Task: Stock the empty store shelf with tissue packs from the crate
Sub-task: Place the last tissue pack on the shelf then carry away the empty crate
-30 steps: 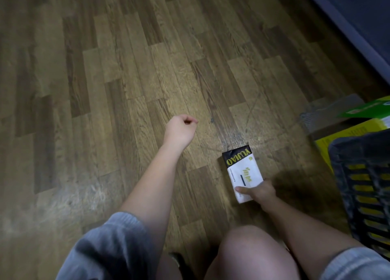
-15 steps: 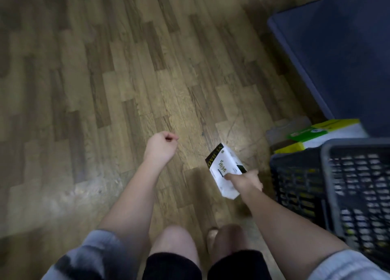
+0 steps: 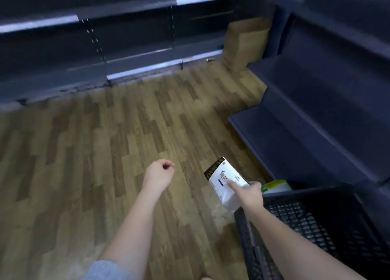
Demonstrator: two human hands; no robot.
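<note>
Low over a wood-plank floor [image 3: 105, 153], the person's right hand [image 3: 250, 196] grips 1 tissue pack [image 3: 226, 184], white with a black-and-gold band at its far end, the thumb pressed across its printed face and the fingers wrapped beneath. The pack is tilted, its banded end pointing away and to the left, held in the air just beside the near-left corner of a black mesh crate [image 3: 316, 227] at lower right. The left hand [image 3: 159, 175] hangs apart to the left, curled into a loose fist with nothing in it. Dark blue store shelving [image 3: 306, 136] stands to the right, its lowest shelf bare near the pack, and more shelving [image 3: 126, 36] runs along the far wall. A brown cardboard box [image 3: 244, 43] sits in the corner between the 2 units. A green-and-yellow carton [image 3: 274, 185] shows between the crate and the right-hand shelf.
</note>
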